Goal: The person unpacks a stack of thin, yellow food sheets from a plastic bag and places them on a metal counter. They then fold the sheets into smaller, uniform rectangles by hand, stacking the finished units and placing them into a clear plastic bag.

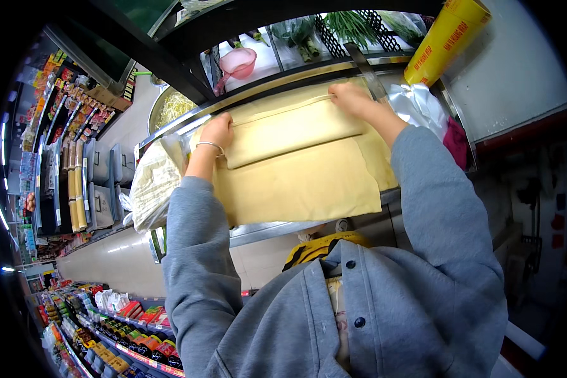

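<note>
Pale yellow sheets (302, 184), perhaps tofu skin, lie stacked on a counter before me, the upper one folded over on itself. My left hand (217, 131), with a bracelet at the wrist, grips the left end of the folded part. At its far right corner, my right hand (352, 99) pinches the edge between thumb and fingers. A clear plastic bag of whitish sheets (156, 184) rests beside my left forearm. Close to my right hand lies a flat metal blade (366, 71), its handle not plain to see.
Beyond the counter are a pink plastic scoop (238, 64), green vegetables (347, 26) and a bowl of bean sprouts (175, 108). A yellow roll of wrap (446, 42) and a white plastic bag (418, 106) are at the right. Stocked shop shelves (137, 338) stand at the left.
</note>
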`<state>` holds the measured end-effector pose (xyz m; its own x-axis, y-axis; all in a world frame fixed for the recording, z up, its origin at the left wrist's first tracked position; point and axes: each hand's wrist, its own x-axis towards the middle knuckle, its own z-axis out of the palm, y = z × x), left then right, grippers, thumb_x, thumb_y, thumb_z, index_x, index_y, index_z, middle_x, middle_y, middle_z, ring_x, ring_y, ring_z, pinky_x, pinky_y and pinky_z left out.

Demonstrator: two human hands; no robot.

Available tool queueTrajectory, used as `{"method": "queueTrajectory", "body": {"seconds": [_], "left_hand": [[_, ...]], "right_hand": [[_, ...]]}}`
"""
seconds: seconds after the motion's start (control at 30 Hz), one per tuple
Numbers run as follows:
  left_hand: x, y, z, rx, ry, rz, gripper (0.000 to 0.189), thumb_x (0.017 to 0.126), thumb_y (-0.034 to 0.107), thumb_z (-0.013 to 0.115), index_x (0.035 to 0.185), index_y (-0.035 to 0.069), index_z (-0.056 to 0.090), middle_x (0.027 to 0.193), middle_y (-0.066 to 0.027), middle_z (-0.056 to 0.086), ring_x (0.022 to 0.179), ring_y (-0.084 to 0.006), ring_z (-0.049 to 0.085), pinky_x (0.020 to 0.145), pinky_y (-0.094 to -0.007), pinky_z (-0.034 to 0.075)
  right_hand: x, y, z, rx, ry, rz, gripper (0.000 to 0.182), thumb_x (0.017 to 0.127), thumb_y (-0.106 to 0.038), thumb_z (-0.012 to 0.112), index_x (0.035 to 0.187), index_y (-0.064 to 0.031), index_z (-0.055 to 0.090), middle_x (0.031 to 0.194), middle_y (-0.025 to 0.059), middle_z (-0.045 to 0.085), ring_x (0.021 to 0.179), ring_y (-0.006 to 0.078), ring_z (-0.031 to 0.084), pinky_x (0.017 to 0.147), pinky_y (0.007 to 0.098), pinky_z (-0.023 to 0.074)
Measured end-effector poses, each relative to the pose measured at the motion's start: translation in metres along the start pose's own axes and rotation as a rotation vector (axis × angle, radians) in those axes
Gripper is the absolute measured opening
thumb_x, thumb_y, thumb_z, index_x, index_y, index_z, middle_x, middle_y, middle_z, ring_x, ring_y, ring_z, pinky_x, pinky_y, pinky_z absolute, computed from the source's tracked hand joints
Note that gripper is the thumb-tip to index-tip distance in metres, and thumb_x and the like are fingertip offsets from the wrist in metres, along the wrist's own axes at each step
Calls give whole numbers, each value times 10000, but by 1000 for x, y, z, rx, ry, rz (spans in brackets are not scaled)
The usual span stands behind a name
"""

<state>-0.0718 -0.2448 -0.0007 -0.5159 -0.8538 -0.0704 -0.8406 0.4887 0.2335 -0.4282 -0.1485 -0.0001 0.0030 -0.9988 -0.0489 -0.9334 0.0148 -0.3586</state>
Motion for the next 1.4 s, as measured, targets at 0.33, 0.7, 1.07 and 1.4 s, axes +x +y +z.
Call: {"method": "queueTrajectory", "body": {"seconds": [0.33,0.7,1.07,1.4], "left_hand": [[-1,6,13,31,2,101,385,731,76,526,1116,80,543,1143,-148,566,1072,-337,525,915,-410,434],[-75,54,-73,-123,-3,225,151,746,146,627,779,21,548,756,-186,570,781,-373,564,701,-439,455],[-244,198,-10,-1147,-273,-40,183,884,140,614,960,-11,543,744,-75,600,659,-120,576,584,-277,473],[-246,173,113,-1699,-207,-645,138,916,152,566,941,17,567,835,-33,634,701,-91,600,608,-226,498]], "right_hand": [[-15,-10,11,-188,200,-41,265,773,-27,515,1021,-75,596,1058,118,608,1077,301,532,877,417,426],[-48,-15,-79,0,-31,-150,142,764,-93,587,891,-69,646,904,123,649,895,295,610,771,389,471],[-51,-100,-177,-163,145,-481,137,772,-83,599,900,-34,613,831,127,648,788,263,641,702,340,496],[-175,-159,-3,-95,-264,-598,431,717,-249,662,1072,-27,557,1091,130,570,1002,284,551,849,404,445]]}}
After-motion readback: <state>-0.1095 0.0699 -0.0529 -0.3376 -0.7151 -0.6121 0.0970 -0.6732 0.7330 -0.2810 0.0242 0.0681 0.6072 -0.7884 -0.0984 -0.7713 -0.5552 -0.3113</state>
